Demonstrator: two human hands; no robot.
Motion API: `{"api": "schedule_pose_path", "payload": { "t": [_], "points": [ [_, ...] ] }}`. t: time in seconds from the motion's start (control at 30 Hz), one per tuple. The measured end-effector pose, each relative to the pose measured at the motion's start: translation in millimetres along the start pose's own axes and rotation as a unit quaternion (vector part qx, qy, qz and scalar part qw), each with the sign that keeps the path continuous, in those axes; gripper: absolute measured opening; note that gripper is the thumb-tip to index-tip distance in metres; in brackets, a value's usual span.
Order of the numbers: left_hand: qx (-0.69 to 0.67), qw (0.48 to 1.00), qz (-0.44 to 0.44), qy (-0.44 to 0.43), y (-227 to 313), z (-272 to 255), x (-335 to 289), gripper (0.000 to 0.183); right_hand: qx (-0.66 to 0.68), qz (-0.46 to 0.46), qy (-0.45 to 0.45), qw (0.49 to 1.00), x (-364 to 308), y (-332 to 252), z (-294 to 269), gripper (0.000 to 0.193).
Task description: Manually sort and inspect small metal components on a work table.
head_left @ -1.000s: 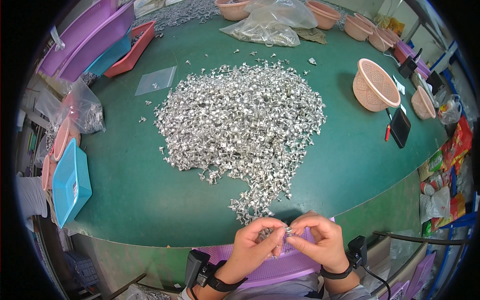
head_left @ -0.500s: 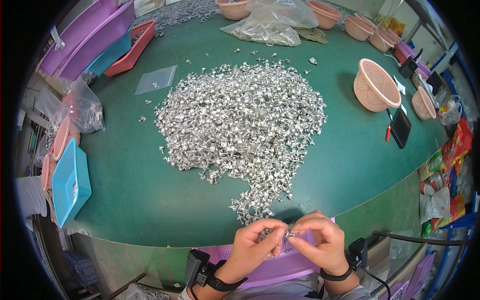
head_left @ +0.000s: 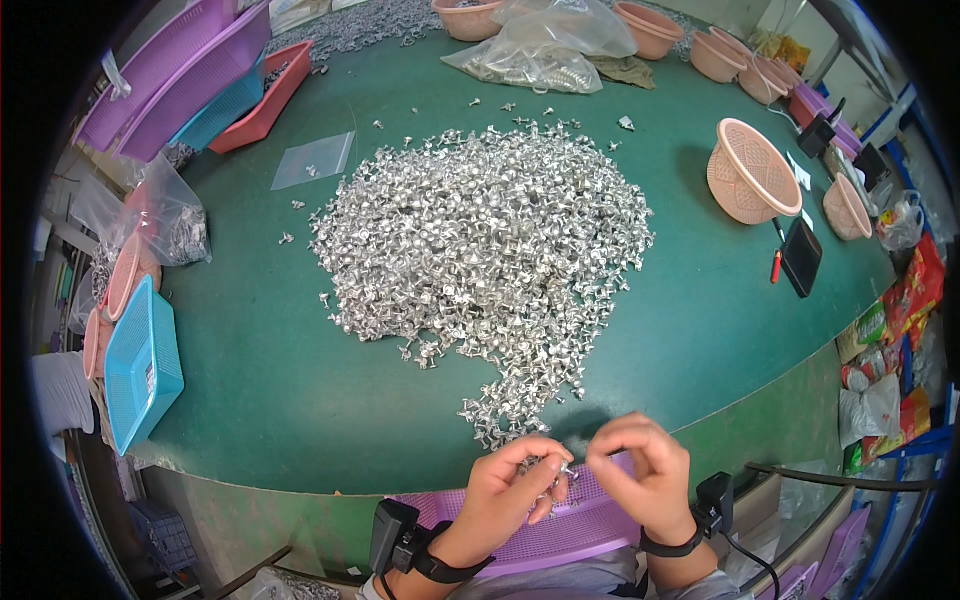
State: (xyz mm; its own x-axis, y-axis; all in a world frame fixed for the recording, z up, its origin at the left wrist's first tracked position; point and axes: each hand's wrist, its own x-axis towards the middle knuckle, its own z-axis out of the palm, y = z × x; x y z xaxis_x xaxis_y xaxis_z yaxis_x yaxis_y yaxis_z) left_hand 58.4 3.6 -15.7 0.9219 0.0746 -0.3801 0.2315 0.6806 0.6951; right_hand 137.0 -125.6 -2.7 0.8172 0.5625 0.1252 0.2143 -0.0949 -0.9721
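My left hand (head_left: 505,497) is curled around several small silvery metal fittings (head_left: 567,474), some poking out between thumb and fingers. Just to its right, apart from it, my right hand (head_left: 645,480) has its thumb and forefinger brought together; whatever may be between the tips is too small to make out. Both hands hover over a purple mesh basket (head_left: 545,545) at the table's near edge. In front of them a big heap of the same silvery fittings (head_left: 480,240) spreads over the green table (head_left: 260,400), its narrow tail reaching toward my left hand.
A pink basket (head_left: 755,172) stands at the right, near a black flat device (head_left: 801,257) and a red-handled tool (head_left: 776,266). A blue basket (head_left: 145,365) leans at the left edge. Clear plastic bags (head_left: 545,45) lie at the back, and a small flat bag (head_left: 312,160) lies left of the heap.
My right hand has drawn away to the right from my left hand; before, the fingertips of both met at a small metal piece. My left hand has stayed nearly in place.
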Motion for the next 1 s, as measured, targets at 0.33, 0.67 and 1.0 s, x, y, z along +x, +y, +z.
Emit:
{"api": "schedule_pose_path", "payload": {
  "t": [0.33,0.67,1.0],
  "points": [
    [-0.077,0.995,-0.028,-0.055,0,-4,0,0.007,-0.376,-0.041,0.059,0.924,24,17,6,0.016],
    [-0.039,0.999,-0.030,-0.009,-1,1,2,0.010,-0.089,-0.055,-0.018,0.994,5,1,-3,0.015],
    [0.046,0.999,-0.021,-0.021,0,3,-2,0.009,0.007,-0.031,-0.024,0.999,-2,1,-4,0.017]
  ]
}}
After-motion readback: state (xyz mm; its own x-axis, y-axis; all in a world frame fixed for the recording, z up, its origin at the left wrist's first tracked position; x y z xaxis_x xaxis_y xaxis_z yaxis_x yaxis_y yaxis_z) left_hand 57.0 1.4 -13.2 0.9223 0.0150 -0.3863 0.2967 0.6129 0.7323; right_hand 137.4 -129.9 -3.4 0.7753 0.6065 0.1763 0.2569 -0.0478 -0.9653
